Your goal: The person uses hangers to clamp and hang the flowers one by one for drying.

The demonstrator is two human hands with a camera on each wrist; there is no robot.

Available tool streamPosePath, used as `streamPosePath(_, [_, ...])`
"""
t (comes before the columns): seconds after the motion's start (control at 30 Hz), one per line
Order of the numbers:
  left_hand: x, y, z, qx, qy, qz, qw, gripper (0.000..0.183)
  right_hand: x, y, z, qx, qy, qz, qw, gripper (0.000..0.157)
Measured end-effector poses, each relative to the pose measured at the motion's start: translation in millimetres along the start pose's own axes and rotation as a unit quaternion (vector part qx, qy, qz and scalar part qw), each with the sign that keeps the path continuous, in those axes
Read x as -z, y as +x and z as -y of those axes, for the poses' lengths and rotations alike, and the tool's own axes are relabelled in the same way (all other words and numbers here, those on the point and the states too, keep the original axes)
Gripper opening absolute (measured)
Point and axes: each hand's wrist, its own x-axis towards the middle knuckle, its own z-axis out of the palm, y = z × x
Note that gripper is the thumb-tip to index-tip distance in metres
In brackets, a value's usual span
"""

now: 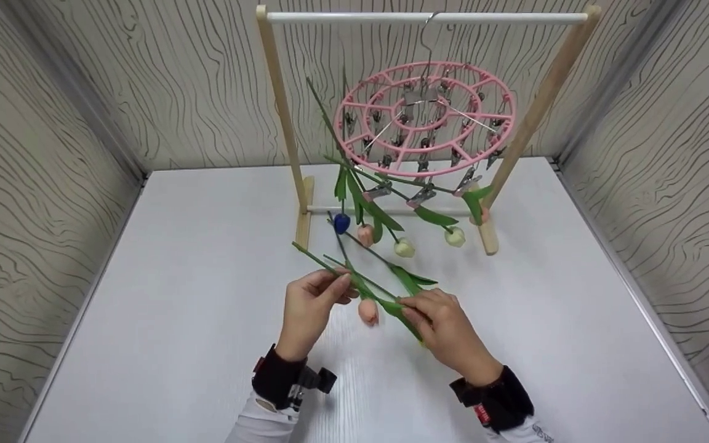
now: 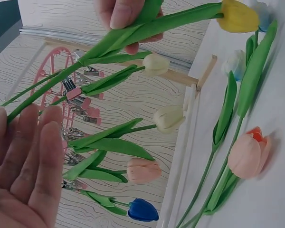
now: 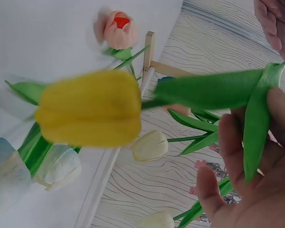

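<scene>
My left hand (image 1: 308,306) has free room toward the tabletop's (image 1: 176,295) left edge; toward the back edge, the hanging tulips (image 1: 404,248) and wooden rack (image 1: 280,98) block me.

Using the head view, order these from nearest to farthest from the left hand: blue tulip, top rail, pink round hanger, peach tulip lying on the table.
1. Peach tulip: on the table, right of the left hand.
2. Blue tulip: hanging ahead of the hand.
3. Pink round hanger: farther ahead, to the right.
4. Top rail: farthest, above the hanger.
</scene>
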Motion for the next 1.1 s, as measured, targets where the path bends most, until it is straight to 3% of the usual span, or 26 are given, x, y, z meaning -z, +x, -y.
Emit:
streamPosePath(0.13, [-2.9,-0.5,-6.5,-0.002,-0.006,0.005,1.0,0.018,9.0,-1.5,-0.5,-0.016,0.024,0.028,0.999,0.017])
streamPosePath(0.27, [-4.7,0.3,-10.5,-0.001,-0.008,0.006,0.9999,0.019,16.8,-3.2,-2.9,-0.029,0.03,0.025,0.999,0.02])
streamPosePath(0.5, [-5.6,3.5,-17.2,-0.009,-0.003,0.004,0.9999,0.017,35.2,0.8,-18.1,-0.023,0.035,-0.037,0.998,0.019])
streamPosePath(0.7, [-6.5,4.6,-22.1,-0.018,0.003,0.005,0.9998,0.017,61.6,9.5,-36.3,-0.077,0.036,-0.079,0.993,0.018])
streamPosePath(0.87, [-9.4,4.9,-25.6,-0.02,-0.009,0.006,0.9997,0.017,87.6,31.0,-54.3,-0.122,0.028,-0.118,0.985,0.019])
streamPosePath(1.0, [-11.1,5.4,-27.5,-0.026,-0.016,0.009,0.9995,0.017,106.7,58.7,-67.7,-0.166,0.036,-0.157,0.973,0.026])
streamPosePath(1.1, [-12.5,6.3,-29.2,-0.03,-0.02,0.011,0.9993,0.017,120.3,82.0,-72.7,-0.199,0.031,-0.162,0.966,0.034])
